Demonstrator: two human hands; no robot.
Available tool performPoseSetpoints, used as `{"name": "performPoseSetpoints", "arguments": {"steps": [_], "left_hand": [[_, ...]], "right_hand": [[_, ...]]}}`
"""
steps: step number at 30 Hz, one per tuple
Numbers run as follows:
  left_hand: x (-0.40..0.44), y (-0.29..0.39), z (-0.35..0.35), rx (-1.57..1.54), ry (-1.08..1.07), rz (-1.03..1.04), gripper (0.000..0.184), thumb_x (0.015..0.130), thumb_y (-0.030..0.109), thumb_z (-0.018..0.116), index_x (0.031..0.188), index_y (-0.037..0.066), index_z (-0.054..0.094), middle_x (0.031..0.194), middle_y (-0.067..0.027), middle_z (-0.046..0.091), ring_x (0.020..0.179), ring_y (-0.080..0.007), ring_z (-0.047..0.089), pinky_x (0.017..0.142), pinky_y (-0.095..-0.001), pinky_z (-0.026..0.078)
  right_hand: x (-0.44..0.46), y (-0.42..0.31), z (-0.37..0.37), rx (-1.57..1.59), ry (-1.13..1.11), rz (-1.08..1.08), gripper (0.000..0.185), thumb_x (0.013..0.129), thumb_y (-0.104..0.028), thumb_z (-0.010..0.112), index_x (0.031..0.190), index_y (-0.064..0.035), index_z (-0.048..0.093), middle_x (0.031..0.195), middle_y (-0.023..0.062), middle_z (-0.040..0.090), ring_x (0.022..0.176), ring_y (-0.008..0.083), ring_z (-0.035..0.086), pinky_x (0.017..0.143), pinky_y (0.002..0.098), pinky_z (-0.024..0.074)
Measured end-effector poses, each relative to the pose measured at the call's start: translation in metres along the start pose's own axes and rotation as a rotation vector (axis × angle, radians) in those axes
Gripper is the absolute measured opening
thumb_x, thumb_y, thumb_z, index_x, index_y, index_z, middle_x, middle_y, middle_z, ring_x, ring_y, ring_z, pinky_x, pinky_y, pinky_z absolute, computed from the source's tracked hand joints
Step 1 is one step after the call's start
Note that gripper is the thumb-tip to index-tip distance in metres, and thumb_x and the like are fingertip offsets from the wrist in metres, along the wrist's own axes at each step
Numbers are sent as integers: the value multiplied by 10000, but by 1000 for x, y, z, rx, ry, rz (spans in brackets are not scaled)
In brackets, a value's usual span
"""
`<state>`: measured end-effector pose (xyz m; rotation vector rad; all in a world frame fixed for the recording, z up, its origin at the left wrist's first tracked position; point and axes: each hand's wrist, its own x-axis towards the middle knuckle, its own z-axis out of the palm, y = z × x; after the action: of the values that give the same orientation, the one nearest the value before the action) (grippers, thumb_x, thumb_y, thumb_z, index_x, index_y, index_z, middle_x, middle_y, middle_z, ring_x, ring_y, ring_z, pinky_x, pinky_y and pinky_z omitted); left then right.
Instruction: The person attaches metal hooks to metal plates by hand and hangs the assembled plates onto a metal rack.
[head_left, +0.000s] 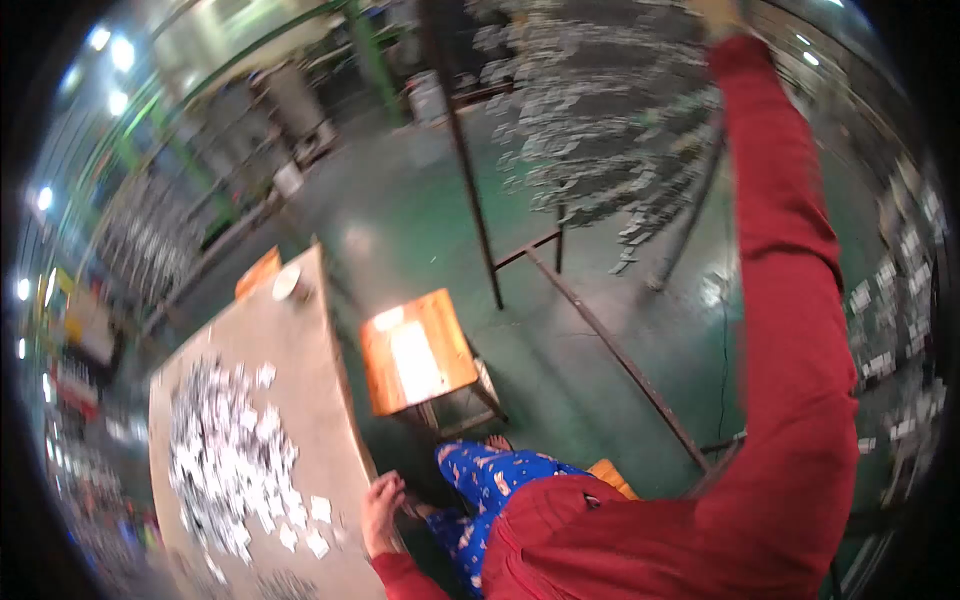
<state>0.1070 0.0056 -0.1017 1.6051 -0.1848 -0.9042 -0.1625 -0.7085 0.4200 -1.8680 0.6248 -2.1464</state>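
My left hand is beside the right edge of a brown-topped table, its fingers curled together; what they hold, if anything, is too small to tell. A pile of small pale metal pieces lies on the table to the left of that hand. My right arm, in a red sleeve, reaches up to the top of the view. There my right hand is blurred and partly cut off, near a hanging rack of many small grey pieces. Its fingers cannot be made out.
A wooden stool stands right of the table. A brown metal frame rises from the green floor beneath the hanging pieces. A white cup-like object sits at the table's far end. More hanging pieces are at the right edge.
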Motion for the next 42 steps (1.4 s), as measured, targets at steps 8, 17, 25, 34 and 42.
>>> {"name": "performPoseSetpoints", "arguments": {"steps": [8,17,25,34,42], "left_hand": [[-60,30,32,-142,-72,232,346,892,240,585,1174,40,564,1075,-76,596,976,-135,564,822,-259,465],[-151,-31,-71,380,1301,163,260,801,233,668,899,-4,624,764,-139,642,705,-216,627,653,-341,493],[-145,-39,-181,806,1487,-157,272,764,292,697,801,22,686,776,-186,651,755,-342,637,665,-420,494],[-147,-21,-166,704,1320,-10,140,757,135,679,812,6,679,773,-183,656,735,-294,660,659,-368,505],[-166,-48,-170,766,1421,56,260,768,165,667,955,-16,655,879,-197,656,807,-307,649,729,-367,490]], "right_hand": [[-254,-94,72,129,81,-385,220,873,-138,555,1025,17,588,980,136,607,844,227,581,751,346,474],[-670,-318,187,809,-1516,188,223,865,-140,598,1071,-67,639,911,71,657,801,132,593,689,258,466],[-782,-395,216,629,-1790,-375,368,824,-252,622,1068,25,615,937,247,610,822,346,614,736,391,482],[-763,-394,223,745,-1900,-251,367,789,-155,647,1127,-22,591,959,170,585,897,321,556,784,377,456],[-811,-378,217,914,-1852,-618,246,783,-48,532,1012,34,575,1018,221,538,988,367,490,875,424,421]]}}
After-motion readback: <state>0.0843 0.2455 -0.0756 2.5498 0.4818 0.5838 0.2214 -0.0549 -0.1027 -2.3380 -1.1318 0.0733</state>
